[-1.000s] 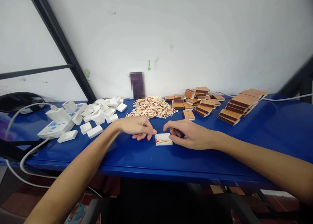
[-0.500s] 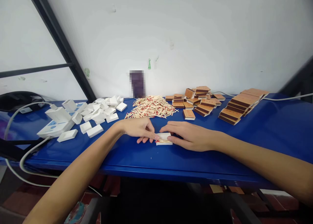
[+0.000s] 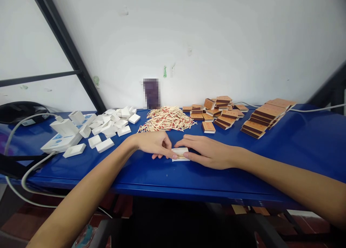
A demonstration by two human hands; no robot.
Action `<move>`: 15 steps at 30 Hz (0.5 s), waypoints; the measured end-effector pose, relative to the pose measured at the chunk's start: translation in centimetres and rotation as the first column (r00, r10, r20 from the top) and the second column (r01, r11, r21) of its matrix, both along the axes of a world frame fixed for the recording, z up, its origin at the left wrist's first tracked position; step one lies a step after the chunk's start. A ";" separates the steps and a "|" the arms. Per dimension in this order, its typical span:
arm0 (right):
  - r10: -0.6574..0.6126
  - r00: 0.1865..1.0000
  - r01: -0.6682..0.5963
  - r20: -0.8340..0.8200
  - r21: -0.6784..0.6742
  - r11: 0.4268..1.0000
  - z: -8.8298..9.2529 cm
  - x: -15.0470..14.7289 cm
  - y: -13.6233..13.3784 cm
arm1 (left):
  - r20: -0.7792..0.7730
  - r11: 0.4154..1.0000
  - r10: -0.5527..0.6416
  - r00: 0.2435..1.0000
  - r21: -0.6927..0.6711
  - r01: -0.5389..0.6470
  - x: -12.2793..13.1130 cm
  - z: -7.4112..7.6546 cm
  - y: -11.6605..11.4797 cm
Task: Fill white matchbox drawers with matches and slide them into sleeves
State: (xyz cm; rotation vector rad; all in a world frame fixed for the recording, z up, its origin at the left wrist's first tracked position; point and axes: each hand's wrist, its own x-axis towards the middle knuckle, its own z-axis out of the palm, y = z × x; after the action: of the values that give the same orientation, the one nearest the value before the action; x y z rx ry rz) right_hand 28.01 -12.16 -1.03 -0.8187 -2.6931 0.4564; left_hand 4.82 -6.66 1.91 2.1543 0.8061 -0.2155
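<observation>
A small white matchbox tray (image 3: 180, 154) with red-tipped matches in it lies on the blue table (image 3: 167, 174) near the front edge. My left hand (image 3: 154, 144) rests at the tray's left end with its fingertips pressed onto the matches. From the right, my right hand (image 3: 205, 151) covers the tray's right part, index finger stretched over its top and thumb against its near side. Both hands meet over the tray, so most of it is hidden.
A heap of loose matches (image 3: 167, 119) lies behind the hands. Several empty white trays (image 3: 112, 125) are scattered at the left, beside white cartons (image 3: 65, 134) and a grey cable (image 3: 32, 165). Brown matchbox sleeves (image 3: 220, 113) and a stacked row (image 3: 266, 118) sit at the right.
Both hands have closed in on the tray: the left fingertips slid right onto the matches and the right index finger reached left over the tray's top. The tray stays in place.
</observation>
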 end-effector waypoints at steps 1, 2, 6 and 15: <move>-0.002 1.000 0.002 0.004 0.001 1.000 0.0 0.0 0.0 | 0.005 1.000 0.000 1.000 0.001 0.000 0.1 0.0 0.0; -0.003 1.000 0.003 0.007 0.003 1.000 0.0 -0.1 0.0 | 0.009 1.000 0.002 1.000 0.003 -0.002 0.1 -0.1 0.0; 0.002 1.000 -0.002 0.002 0.025 1.000 -0.1 -0.2 -0.1 | 0.022 1.000 0.011 1.000 0.029 -0.012 0.3 -0.3 0.0; -0.141 0.990 0.143 -0.021 0.147 0.979 -0.4 -0.2 0.4 | 0.065 0.989 0.001 0.998 0.144 -0.011 0.5 -0.4 -0.2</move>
State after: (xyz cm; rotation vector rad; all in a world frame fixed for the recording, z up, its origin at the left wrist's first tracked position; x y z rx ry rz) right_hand 27.83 -11.80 -1.39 -0.9538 -2.5993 0.2241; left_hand 5.30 -6.88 1.47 2.2820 0.8127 -0.0860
